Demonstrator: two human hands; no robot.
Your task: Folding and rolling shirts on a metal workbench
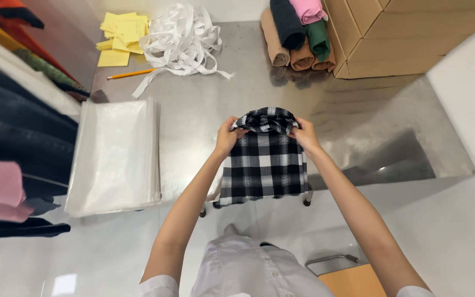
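Note:
A black and white checked cloth lies on the steel table, its near end hanging over the front edge. Its far end is rolled up into a thick fold. My left hand grips the left side of that roll. My right hand grips the right side. Both hands have their fingers curled around the roll, one at each end.
A stack of clear plastic bags lies left of the cloth. Behind are yellow paper slips, a pencil, a heap of white ribbon, several rolled cloths and a cardboard box. Folded garments are stacked at far left.

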